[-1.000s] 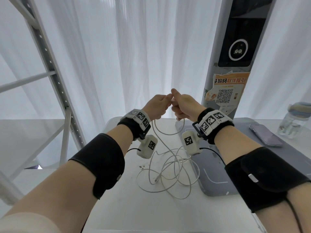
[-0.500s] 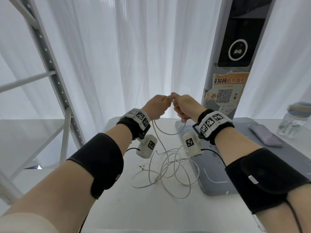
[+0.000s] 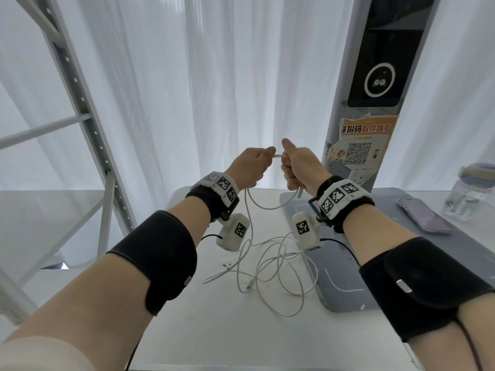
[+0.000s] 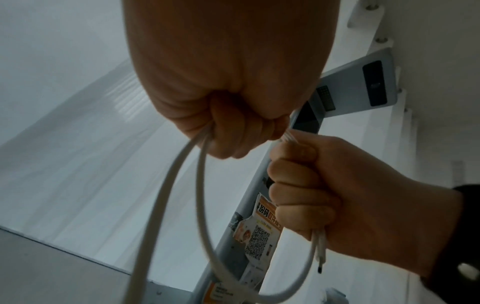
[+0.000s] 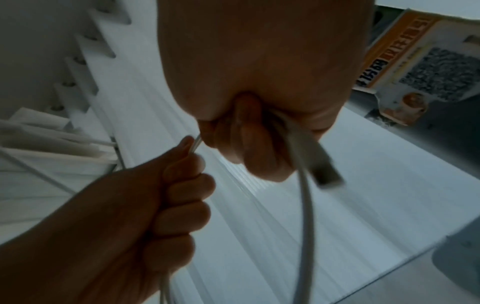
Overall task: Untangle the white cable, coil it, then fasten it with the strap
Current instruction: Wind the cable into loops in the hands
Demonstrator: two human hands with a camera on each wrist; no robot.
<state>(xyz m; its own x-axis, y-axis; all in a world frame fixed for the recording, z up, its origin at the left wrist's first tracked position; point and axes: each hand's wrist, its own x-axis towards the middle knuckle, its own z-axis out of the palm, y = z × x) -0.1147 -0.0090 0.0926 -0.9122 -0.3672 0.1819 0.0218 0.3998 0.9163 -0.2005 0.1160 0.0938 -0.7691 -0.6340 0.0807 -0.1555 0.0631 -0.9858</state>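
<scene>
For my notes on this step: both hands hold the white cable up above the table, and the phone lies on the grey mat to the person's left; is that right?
Not quite: the phone lies on the grey mat to the person's right, as the head view shows. The rest holds: the left hand and right hand both hold the white cable up above the table.
</scene>
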